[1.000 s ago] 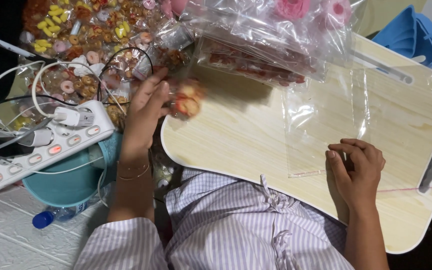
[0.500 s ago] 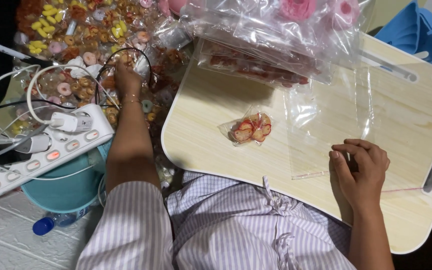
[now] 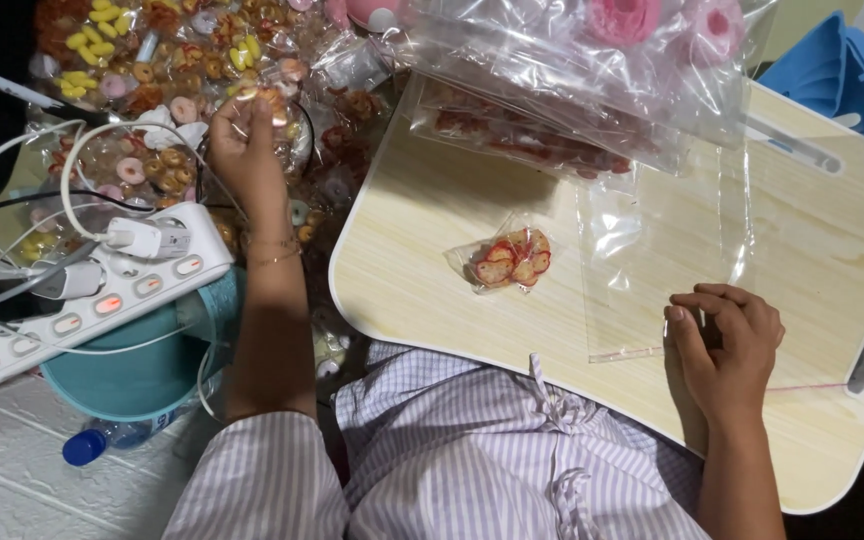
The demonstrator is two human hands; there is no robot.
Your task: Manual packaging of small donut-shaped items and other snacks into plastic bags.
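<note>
- Left hand [image 3: 245, 150] raised over the heap of small packets [image 3: 142, 110] left of the worktop [image 3: 422, 220], grip pinched on one small clear packet [image 3: 264, 100] of orange-red rings at the fingertips.
- Packet in hand: likely very light, crinkly and slippery film, soft to squeeze; contents probably small and hard. Best pinched at a film edge or corner rather than across the rings.
- Right hand [image 3: 727, 345] resting on the worktop, grip curled on the lower edge of a large clear bag [image 3: 672, 250] lying flat; thin, limp, prone to sliding and clinging.
- One filled packet [image 3: 512, 260] lying alone mid-worktop, apart from both hands.
- White power strip [image 3: 82, 300] with looping cables [image 3: 72, 160] just beside the left wrist; snag risk on the way back.
- Stack of filled clear bags [image 3: 552, 80] crowding the far edge of the worktop.
- Teal bowl [image 3: 132, 370] and bottle with blue cap [image 3: 87, 445] below the strip.
</note>
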